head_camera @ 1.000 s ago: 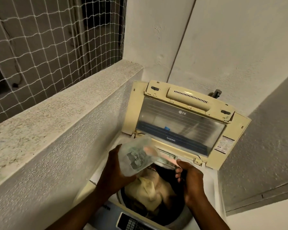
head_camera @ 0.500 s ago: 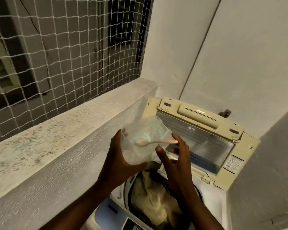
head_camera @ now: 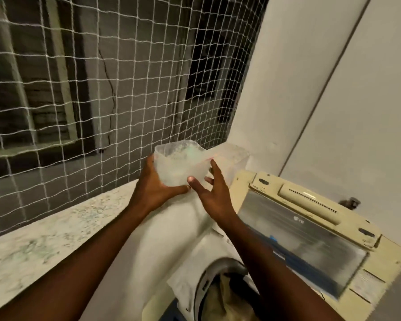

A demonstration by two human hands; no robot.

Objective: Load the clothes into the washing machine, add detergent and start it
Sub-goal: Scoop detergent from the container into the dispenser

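A translucent plastic detergent container (head_camera: 181,163), with pale powder in it, is held up over the ledge corner. My left hand (head_camera: 155,188) grips it from the left and below. My right hand (head_camera: 213,195) has its fingers spread, thumb and forefinger touching the container's right side. A faint pink streak at the rim may be the spoon. Below right is the top-loading washing machine (head_camera: 195,258) with its cream lid (head_camera: 310,239) raised. Beige and dark clothes (head_camera: 232,297) lie in the drum.
A speckled concrete ledge (head_camera: 56,232) runs along the left, with white netting (head_camera: 102,89) above it over an opening. White walls (head_camera: 357,112) close in behind and right of the machine. A small tap fitting (head_camera: 350,201) sits behind the lid.
Both hands have lifted the container up and left, from over the drum toward the ledge. My right hand's fingers have opened out; the pink spoon is no longer plainly held. My view has swung upward and left.
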